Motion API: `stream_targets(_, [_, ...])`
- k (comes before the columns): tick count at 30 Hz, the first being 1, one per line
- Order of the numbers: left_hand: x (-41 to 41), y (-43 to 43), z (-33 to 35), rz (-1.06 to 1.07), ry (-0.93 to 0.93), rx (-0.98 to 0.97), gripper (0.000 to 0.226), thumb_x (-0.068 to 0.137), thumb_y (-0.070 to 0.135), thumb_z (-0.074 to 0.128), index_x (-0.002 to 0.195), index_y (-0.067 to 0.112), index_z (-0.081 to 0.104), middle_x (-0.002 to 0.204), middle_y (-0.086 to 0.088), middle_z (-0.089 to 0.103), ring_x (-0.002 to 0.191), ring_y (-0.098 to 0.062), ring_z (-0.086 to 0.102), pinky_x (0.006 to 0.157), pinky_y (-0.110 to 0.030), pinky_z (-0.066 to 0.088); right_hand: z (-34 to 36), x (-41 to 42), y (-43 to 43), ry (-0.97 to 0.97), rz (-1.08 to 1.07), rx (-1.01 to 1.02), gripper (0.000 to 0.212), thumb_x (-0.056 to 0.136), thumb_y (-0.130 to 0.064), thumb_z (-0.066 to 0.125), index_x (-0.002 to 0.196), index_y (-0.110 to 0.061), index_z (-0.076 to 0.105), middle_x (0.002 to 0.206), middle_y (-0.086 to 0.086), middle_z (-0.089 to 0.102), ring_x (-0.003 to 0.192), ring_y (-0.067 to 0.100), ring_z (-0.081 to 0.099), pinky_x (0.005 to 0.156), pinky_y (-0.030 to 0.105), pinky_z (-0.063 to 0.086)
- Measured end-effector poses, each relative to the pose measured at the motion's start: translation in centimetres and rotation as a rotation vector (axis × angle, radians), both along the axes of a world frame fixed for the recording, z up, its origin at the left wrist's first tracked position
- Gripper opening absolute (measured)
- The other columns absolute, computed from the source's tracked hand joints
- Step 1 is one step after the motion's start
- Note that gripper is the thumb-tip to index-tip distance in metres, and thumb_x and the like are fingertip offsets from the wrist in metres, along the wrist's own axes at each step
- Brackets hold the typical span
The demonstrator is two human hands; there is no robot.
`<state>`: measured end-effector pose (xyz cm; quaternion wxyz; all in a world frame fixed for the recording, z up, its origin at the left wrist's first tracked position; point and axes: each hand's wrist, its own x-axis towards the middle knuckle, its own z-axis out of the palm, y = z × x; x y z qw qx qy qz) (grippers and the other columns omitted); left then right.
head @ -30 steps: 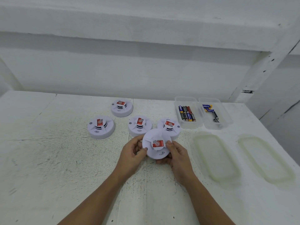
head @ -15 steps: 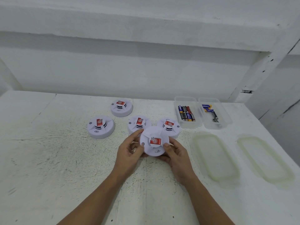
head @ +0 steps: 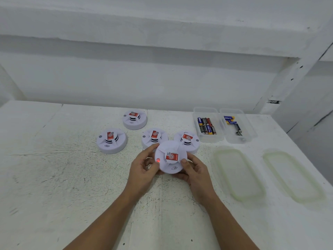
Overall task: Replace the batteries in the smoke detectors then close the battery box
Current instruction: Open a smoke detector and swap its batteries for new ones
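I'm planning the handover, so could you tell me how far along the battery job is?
Done: unclear, though the held detector shows a red light. In hand: left hand and right hand grip that detector. Left: four detectors on the table, status unclear; both battery boxes stand open, lids off.

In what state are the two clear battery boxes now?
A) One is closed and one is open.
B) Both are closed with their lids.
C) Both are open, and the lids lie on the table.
C: the fuller box and the other box show their batteries uncovered, while one lid and the second lid lie flat on the table.
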<state>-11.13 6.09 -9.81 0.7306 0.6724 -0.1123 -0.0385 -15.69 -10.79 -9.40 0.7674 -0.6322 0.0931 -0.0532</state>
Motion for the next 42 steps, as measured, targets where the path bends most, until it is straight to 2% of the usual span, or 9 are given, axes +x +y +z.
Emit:
stream_targets(5, [-0.09,-0.06,0.08,-0.007,0.014,-0.032,0.045,0.089,-0.008,0.057,0.126,0.018,0.059,0.114,-0.013,0.062,0.097,-0.033,0.065,0.067,-0.035,0.059,-0.07,-0.04,0.01,0.001,-0.003,-0.009,0.038,0.09,-0.022,0.057,0.126,-0.013,0.059,0.113,0.008,0.07,0.106,0.028,0.066,0.087,0.054,0.053])
stream_targets(10, [-0.05,0.0,-0.02,-0.019,0.02,-0.038,0.044,0.086,0.004,0.06,0.126,0.021,0.059,0.116,-0.012,0.062,0.099,-0.037,0.064,0.07,-0.043,0.059,-0.12,-0.04,0.06,0.002,-0.003,-0.026,0.041,0.089,-0.027,0.059,0.128,-0.013,0.058,0.114,0.009,0.069,0.107,0.028,0.066,0.088,0.054,0.053])
stream_targets(15, [-0.13,0.03,0.13,-0.006,0.007,-0.023,0.046,0.082,0.008,0.06,0.126,0.022,0.06,0.112,-0.011,0.064,0.096,-0.037,0.064,0.069,-0.04,0.059,-0.32,-0.01,0.0,0.005,-0.005,-0.023,0.039,0.09,-0.025,0.059,0.127,-0.014,0.059,0.113,0.011,0.069,0.106,0.029,0.066,0.087,0.055,0.053])
stream_targets(21, [-0.13,-0.09,0.17,-0.008,0.031,-0.057,0.045,0.088,-0.007,0.058,0.125,0.019,0.059,0.111,-0.013,0.063,0.097,-0.039,0.063,0.065,-0.038,0.059,-0.27,0.05,0.01,0.004,-0.005,-0.022,0.039,0.09,-0.024,0.058,0.127,-0.013,0.058,0.114,0.01,0.069,0.106,0.028,0.066,0.087,0.055,0.053])
stream_targets(24, [-0.18,-0.11,0.25,-0.011,0.033,-0.064,0.045,0.088,-0.006,0.058,0.125,0.02,0.06,0.111,-0.012,0.064,0.097,-0.039,0.063,0.066,-0.038,0.059,-0.39,0.07,-0.04,0.007,-0.004,-0.016,0.038,0.091,-0.024,0.058,0.128,-0.014,0.057,0.115,0.011,0.069,0.107,0.029,0.065,0.088,0.056,0.053])
stream_targets(28, [-0.28,-0.14,0.37,-0.008,0.04,-0.073,0.045,0.083,0.006,0.06,0.124,0.022,0.06,0.109,-0.011,0.064,0.097,-0.043,0.061,0.068,-0.048,0.059,-0.36,0.04,-0.09,0.007,-0.001,-0.023,0.037,0.092,-0.023,0.057,0.127,-0.013,0.058,0.114,0.013,0.069,0.106,0.031,0.065,0.087,0.056,0.052])
stream_targets(32, [-0.22,-0.19,0.27,-0.013,0.051,-0.087,0.045,0.088,-0.007,0.057,0.124,0.019,0.06,0.11,-0.014,0.062,0.099,-0.04,0.062,0.067,-0.041,0.059,-0.28,0.01,-0.01,0.008,0.0,-0.025,0.039,0.091,-0.024,0.057,0.127,-0.011,0.058,0.114,0.012,0.069,0.106,0.03,0.065,0.087,0.057,0.052])
stream_targets(42, [-0.27,-0.11,0.35,-0.01,0.037,-0.07,0.044,0.088,-0.006,0.059,0.125,0.019,0.06,0.11,-0.015,0.062,0.098,-0.038,0.063,0.066,-0.035,0.058,-0.08,-0.09,0.05,0.007,0.0,-0.021,0.035,0.092,-0.02,0.055,0.126,-0.012,0.058,0.112,0.011,0.07,0.105,0.029,0.066,0.085,0.053,0.054])
